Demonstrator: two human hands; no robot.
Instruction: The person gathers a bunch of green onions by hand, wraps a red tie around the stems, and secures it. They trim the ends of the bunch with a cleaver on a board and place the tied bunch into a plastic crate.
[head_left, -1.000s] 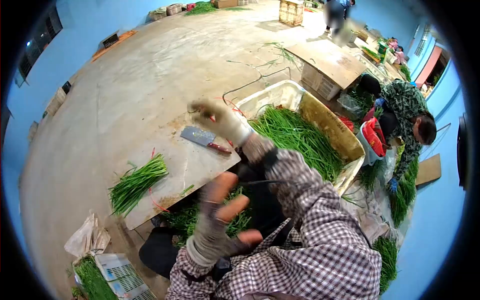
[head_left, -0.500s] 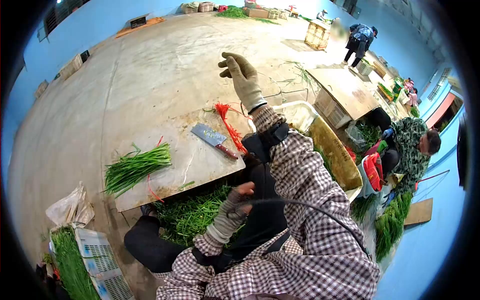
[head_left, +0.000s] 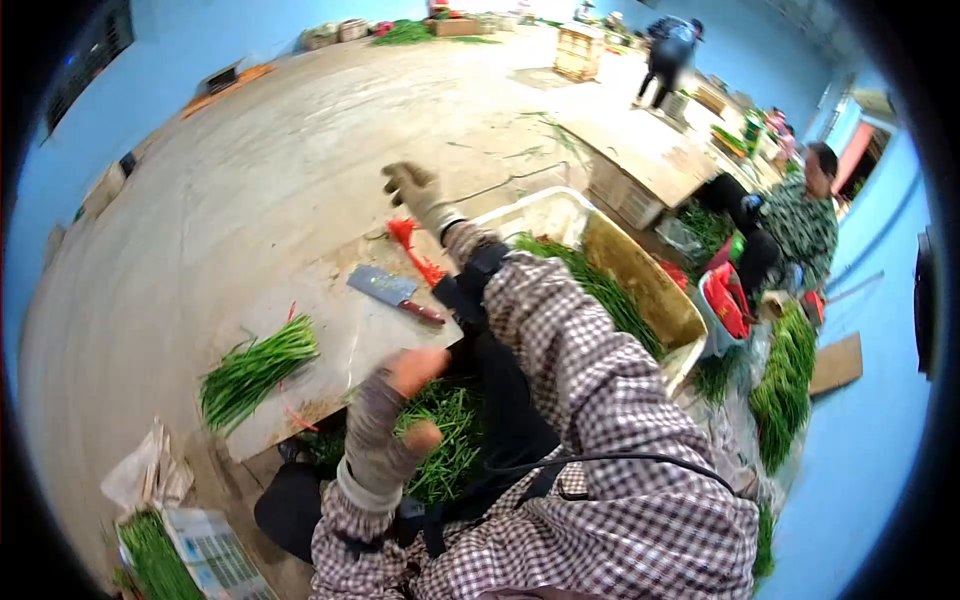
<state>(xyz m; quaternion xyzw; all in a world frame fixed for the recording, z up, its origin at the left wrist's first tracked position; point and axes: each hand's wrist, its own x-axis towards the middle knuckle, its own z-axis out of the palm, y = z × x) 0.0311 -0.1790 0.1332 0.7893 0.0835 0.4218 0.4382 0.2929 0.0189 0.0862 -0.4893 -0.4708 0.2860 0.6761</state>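
Chives (head_left: 258, 370) lie in one thick bunch at the left end of the low table (head_left: 360, 340), jutting past its edge, a red tie (head_left: 290, 402) showing at two sides of them. From where I stand, the person's left hand (head_left: 385, 412), in a fingerless glove, is blurred, its grip wide and empty, thumb well apart from the fingers, near loose greens (head_left: 450, 440) between the knees. Beyond the table's far side, the gloved right hand (head_left: 420, 195) is reached out, grip loosely wide, fingers parted. Near it lie red strips (head_left: 415, 252) and a cleaver (head_left: 390, 290); to the right stands a plastic crate (head_left: 640, 260) of greens.
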